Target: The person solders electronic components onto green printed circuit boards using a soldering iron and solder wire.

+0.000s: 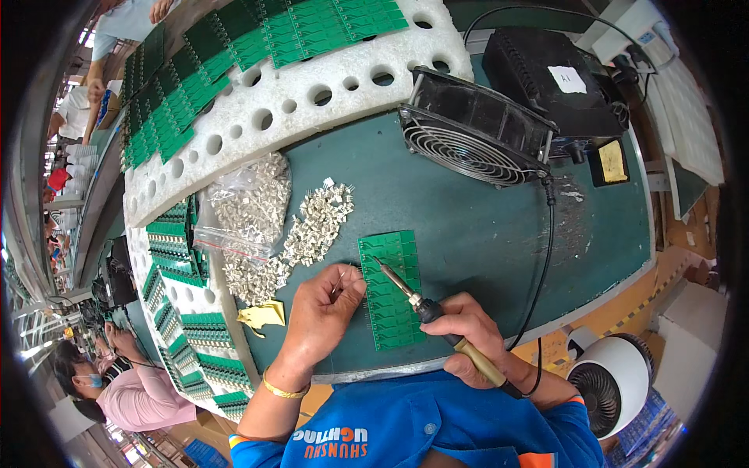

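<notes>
Left hand point(324, 308) pinches solder wire point(341, 281); right hand point(468, 335) grips my soldering iron point(437, 324), tip on green circuit panel point(390, 292) between them.

Green circuit board point(392, 290); dark green mat point(484, 226); white foam tray point(281, 101); black fan point(472, 129)

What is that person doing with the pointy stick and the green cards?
A person is soldering. The right hand holds a soldering iron with its tip on a green circuit board panel lying on the dark bench. The left hand pinches thin solder wire beside it. A pile of small metal parts sits nearby.
</notes>
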Tool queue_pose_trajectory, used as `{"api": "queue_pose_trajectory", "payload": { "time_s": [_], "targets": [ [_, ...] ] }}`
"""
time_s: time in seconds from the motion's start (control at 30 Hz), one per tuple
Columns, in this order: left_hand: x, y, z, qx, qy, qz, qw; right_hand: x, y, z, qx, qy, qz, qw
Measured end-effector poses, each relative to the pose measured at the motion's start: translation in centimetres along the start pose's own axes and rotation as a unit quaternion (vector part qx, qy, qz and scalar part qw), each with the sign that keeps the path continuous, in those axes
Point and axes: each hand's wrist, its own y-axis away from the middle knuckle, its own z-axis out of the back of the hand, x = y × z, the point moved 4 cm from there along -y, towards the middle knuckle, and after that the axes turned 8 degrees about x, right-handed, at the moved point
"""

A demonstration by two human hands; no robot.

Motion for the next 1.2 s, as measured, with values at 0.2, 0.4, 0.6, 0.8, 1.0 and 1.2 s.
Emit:
{"api": "queue_pose_trajectory", "payload": {
  "time_s": [0.2, 0.4, 0.6, 0.8, 1.0, 1.2],
  "targets": [
    [-0.2, -0.1, 0.0, 0.009, -0.062, 0.011, 0.998, -0.1, -0.1, 0.0, -0.010, -0.003, 0.009, 1.000],
    [0.0, -0.1, -0.1, 0.003, -0.037, -0.013, 0.999, 0.0, -0.1, 0.0, -0.008, -0.008, 0.010, 1.000],
    [1.1, 0.8, 0.0, 0.010, -0.040, 0.007, 0.999, 0.7, -0.4, 0.2, 0.008, -0.008, 0.027, 1.000],
    [2.0, 1.7, 0.0, -0.069, -0.027, -0.080, 0.994, 1.2, -0.8, -0.2, 0.004, 0.006, 0.039, 0.999],
    [2.9, 2.8, 0.6, -0.101, 0.050, -0.075, 0.991, 1.6, -0.6, -0.4, -0.022, 0.013, 0.047, 0.999],
    [4.0, 3.9, 0.8, -0.111, 0.198, -0.108, 0.968, 2.9, -0.1, -0.4, -0.059, 0.020, 0.000, 0.998]
  ]
}}
